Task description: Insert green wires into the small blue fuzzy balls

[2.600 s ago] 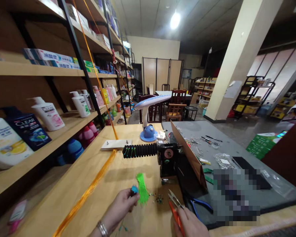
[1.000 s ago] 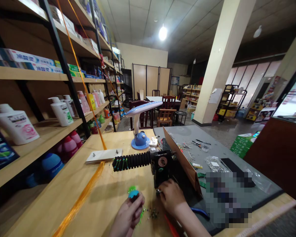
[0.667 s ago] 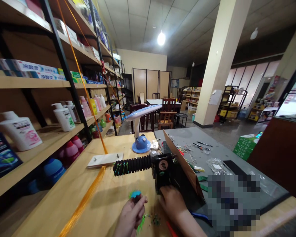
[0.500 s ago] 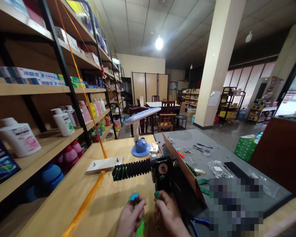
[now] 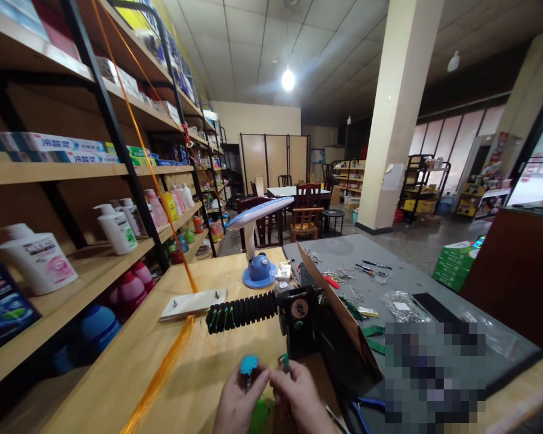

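Observation:
Near the bottom centre, my left hand (image 5: 241,398) is closed on a small blue piece (image 5: 248,364) that sticks up above its fingers. Just to its right, my right hand (image 5: 301,395) pinches a small green-tipped item (image 5: 283,361). The fingertips of both hands are close together. Bright green material (image 5: 261,415) lies below and between the hands. Beyond them a black ribbed roller (image 5: 244,311) with green threads round its left end extends from a black device (image 5: 298,313).
Orange threads (image 5: 163,374) run down past a white plate (image 5: 190,305) on the left. A blue desk lamp (image 5: 259,269) stands behind the roller. An upright brown board (image 5: 335,307), blue-handled pliers (image 5: 366,405) and a bag of small parts (image 5: 402,307) are on the right.
My hands have come closer together. The blue piece now stands more upright, and the green-tipped item has shifted slightly left. The view has moved a little.

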`<state>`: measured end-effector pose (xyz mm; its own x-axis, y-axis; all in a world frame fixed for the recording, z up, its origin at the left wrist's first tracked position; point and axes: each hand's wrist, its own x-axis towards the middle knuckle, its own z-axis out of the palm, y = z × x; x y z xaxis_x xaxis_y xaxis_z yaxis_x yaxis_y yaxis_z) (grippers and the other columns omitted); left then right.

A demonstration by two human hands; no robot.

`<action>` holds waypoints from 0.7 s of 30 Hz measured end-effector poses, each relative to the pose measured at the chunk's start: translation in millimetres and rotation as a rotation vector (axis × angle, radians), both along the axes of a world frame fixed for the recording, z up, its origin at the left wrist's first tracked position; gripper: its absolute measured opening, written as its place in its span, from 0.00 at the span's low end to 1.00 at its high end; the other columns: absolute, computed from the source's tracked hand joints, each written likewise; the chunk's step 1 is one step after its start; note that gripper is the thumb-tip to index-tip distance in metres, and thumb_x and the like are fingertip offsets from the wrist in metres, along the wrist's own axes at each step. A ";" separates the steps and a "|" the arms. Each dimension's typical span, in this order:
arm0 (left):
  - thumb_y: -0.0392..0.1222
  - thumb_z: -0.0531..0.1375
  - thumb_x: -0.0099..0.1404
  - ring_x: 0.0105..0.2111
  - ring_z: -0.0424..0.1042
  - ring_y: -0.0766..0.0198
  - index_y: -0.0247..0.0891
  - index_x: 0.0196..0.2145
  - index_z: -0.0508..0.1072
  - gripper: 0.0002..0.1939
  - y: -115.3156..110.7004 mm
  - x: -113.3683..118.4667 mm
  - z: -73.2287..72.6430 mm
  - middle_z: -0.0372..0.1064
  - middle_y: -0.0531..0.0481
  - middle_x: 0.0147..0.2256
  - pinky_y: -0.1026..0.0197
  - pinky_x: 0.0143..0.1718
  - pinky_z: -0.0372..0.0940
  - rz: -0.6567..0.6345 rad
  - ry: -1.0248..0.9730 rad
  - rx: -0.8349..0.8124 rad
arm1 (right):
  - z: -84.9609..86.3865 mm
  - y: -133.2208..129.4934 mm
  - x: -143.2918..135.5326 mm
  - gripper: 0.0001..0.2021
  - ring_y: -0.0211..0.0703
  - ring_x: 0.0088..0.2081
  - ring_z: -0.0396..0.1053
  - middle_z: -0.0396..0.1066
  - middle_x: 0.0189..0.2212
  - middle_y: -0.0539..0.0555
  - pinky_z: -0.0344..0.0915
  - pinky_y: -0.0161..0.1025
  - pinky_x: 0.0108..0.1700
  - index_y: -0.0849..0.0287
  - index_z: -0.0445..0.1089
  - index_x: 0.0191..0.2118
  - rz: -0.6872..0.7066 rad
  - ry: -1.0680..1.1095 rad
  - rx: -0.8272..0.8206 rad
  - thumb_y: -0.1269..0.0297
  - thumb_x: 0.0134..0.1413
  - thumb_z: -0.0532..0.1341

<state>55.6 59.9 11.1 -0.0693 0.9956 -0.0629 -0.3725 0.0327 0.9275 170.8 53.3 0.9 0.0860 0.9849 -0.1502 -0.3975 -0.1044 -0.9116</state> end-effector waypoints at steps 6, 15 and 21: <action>0.52 0.77 0.41 0.12 0.45 0.81 0.34 0.31 0.76 0.25 -5.1 -1.9 -4.2 0.52 0.66 0.15 0.75 0.13 0.41 -0.273 -0.218 -0.211 | 9.1 -4.9 3.3 0.31 0.28 0.15 0.49 0.59 0.12 0.41 0.44 0.29 0.18 0.58 0.64 0.22 0.033 0.049 0.065 0.37 0.25 0.74; 0.49 0.79 0.36 0.13 0.55 0.80 0.33 0.27 0.76 0.25 -5.1 0.4 -4.6 0.58 0.63 0.15 0.76 0.14 0.45 -0.220 -0.274 -0.275 | 20.8 -9.6 6.3 0.30 0.28 0.15 0.50 0.60 0.12 0.42 0.43 0.30 0.18 0.59 0.65 0.24 0.113 -0.001 0.075 0.35 0.31 0.72; 0.49 0.79 0.32 0.11 0.49 0.82 0.34 0.27 0.74 0.28 -7.4 0.8 3.9 0.56 0.65 0.14 0.77 0.13 0.40 -0.225 -0.294 -0.318 | 10.6 -5.1 3.0 0.31 0.28 0.13 0.48 0.57 0.10 0.41 0.43 0.29 0.17 0.58 0.62 0.22 0.148 0.008 0.081 0.33 0.29 0.71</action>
<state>56.3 52.5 15.0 0.2121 0.9120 -0.3510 -0.5684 0.4073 0.7149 173.8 48.2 11.5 -0.0613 0.9957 -0.0697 -0.3906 -0.0882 -0.9163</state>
